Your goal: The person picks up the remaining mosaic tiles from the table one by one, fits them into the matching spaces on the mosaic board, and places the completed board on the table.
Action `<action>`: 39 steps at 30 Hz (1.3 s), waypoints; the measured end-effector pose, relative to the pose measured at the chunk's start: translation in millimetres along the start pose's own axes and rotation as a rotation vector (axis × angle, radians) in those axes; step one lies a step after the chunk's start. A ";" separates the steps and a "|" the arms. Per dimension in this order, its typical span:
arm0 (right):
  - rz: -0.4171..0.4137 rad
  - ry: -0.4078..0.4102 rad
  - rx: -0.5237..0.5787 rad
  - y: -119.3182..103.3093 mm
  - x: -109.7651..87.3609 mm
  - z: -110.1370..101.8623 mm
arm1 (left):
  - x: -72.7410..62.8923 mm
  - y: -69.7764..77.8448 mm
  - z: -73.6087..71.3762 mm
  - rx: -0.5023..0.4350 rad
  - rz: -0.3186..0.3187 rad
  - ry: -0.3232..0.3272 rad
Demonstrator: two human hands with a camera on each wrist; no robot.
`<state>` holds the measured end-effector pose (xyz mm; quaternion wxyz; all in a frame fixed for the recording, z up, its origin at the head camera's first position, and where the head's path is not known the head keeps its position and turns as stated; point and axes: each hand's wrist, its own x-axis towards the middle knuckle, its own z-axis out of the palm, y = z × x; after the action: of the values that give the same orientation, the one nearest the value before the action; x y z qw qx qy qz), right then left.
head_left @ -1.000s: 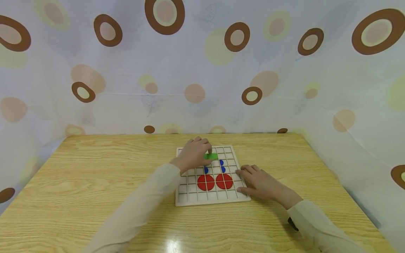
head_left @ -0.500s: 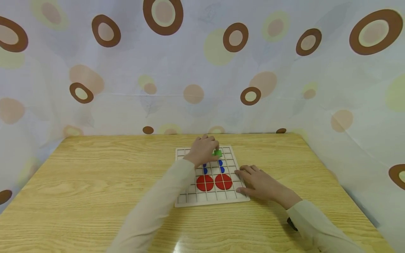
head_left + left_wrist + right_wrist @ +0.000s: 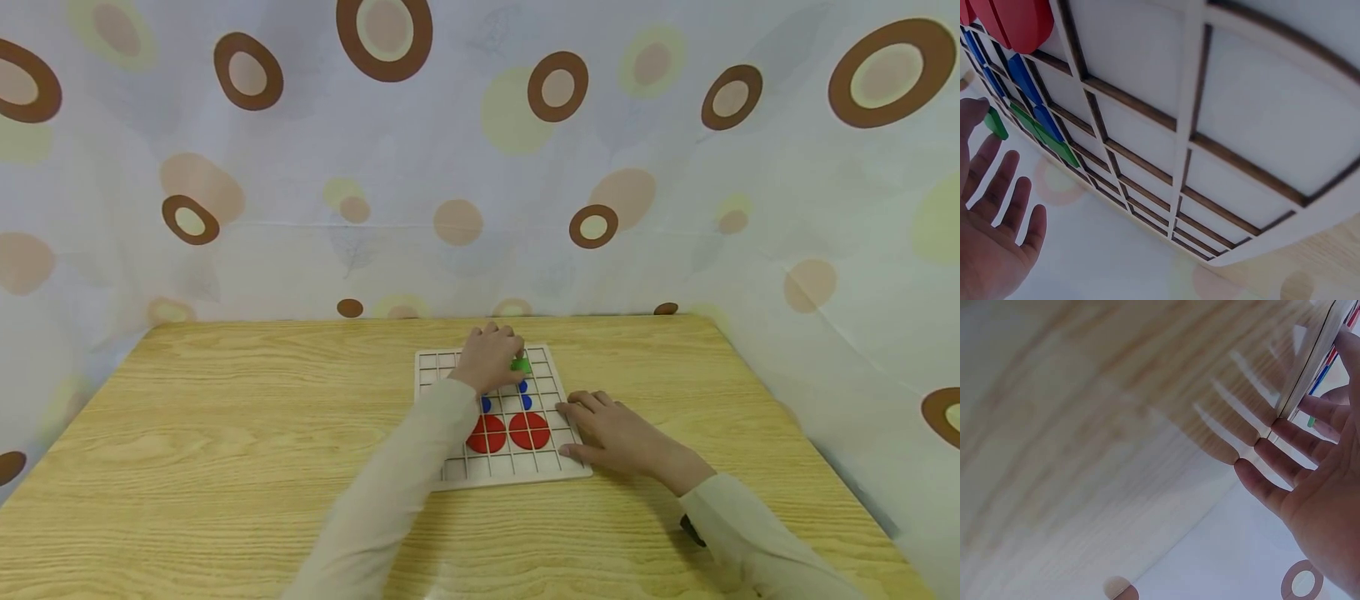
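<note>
Over the far part of a pale gridded board [image 3: 465,468], my left hand [image 3: 486,360] pinches a small green tile [image 3: 995,123] between thumb and index finger, the other fingers spread loosely. Two green tiles [image 3: 1057,147] lie in the grid close by, with several blue pieces [image 3: 527,402] in squares nearer me. Red pieces [image 3: 530,431] form two discs in the near half, the left one partly covered by my left sleeve. At the board's right edge rests my right hand [image 3: 618,435], its thumb and index finger at the frame and other fingertips [image 3: 1244,467] on the table.
The board sits on a wood-grain table [image 3: 247,450]. A white cloth with brown and yellow circles [image 3: 457,222] stands behind the table and along both sides. A dark object [image 3: 692,531] shows at the right wrist.
My left hand has moved right over the board with the green tile, then lowered slightly. The right hand stays in place at the board's edge.
</note>
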<state>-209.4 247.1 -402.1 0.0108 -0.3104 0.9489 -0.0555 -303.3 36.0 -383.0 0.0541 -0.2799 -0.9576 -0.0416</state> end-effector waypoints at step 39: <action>-0.004 0.010 -0.006 1.0 0.8 0.8 | 3.8 9.2 -0.9 -0.006 -0.091 -0.085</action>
<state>-210.5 247.3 -402.9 0.0049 -0.3119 0.9485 -0.0544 -301.4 45.6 -381.2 0.0104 -0.2379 -0.9706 -0.0347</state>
